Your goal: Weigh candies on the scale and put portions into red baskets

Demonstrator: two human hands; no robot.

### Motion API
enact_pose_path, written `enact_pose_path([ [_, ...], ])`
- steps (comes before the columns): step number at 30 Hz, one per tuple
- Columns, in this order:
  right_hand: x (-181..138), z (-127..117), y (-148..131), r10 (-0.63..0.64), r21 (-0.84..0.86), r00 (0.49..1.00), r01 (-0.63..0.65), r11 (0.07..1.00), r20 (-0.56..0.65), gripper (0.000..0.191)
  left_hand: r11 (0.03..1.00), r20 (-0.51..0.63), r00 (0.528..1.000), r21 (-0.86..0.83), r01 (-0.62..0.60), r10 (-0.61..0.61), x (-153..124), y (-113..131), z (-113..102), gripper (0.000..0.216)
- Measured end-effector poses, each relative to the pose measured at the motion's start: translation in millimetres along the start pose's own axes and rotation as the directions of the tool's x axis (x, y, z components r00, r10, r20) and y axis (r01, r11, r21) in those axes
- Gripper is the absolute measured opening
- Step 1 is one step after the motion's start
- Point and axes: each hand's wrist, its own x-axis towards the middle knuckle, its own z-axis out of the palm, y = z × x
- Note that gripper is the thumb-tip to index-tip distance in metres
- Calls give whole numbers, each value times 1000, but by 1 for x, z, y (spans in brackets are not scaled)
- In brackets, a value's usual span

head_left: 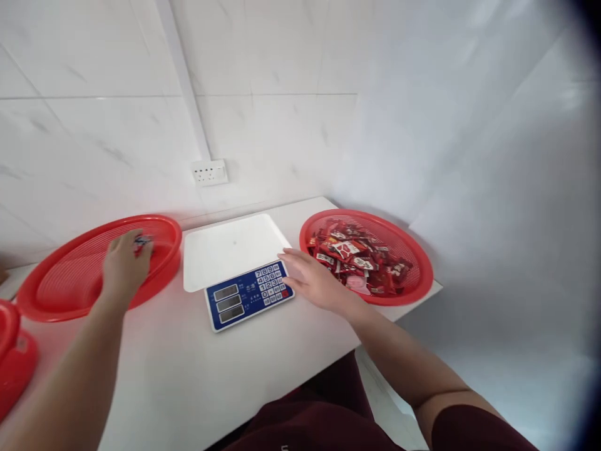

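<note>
My left hand [126, 263] is over the left red plastic basket [162, 282], its fingers closed on a small wrapped snack packet [142, 240]. The packet is partly hidden and a little blurred. At the right edge of the digital scale [230, 250], my right hand [312, 279] hovers or rests with its fingers stretched out and nothing in them; I cannot tell whether it touches the keypad [270, 283]. Bare white shows on the scale's pan. Close beside that hand, many red snack packets [359, 260] lie heaped in the right red basket [417, 291].
All of this stands on a white table [169, 363] against a tiled wall [277, 138]. A socket [209, 173] sits on the wall behind the scale. More red plastic containers [16, 363] stand at the far left edge. The table's right corner lies just past the right basket.
</note>
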Motion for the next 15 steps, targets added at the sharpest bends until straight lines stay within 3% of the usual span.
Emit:
enact_pose_path([
  [3, -26, -38, 35, 184, -162, 983, -183, 970, -9, 46, 992, 89, 991, 83, 94, -102, -1, -28, 5, 58],
  [5, -39, -58, 59, 308, -291, 951, -289, 912, 20, 52, 994, 101, 992, 82, 67, -75, -11, -27, 10, 58],
  [10, -53, -79, 101, 511, -549, 849, -364, 752, 137, 68, 991, 67, 990, -63, -117, 121, -52, 35, 21, 47],
  [13, -46, -82, 114, 511, -588, 851, -353, 728, 123, 67, 953, 81, 969, -215, -211, 233, -84, 76, 25, 42],
  [15, -38, -88, 124, 515, -580, 856, -401, 709, 37, 56, 925, 123, 959, -318, -206, 255, -105, 95, 29, 38],
])
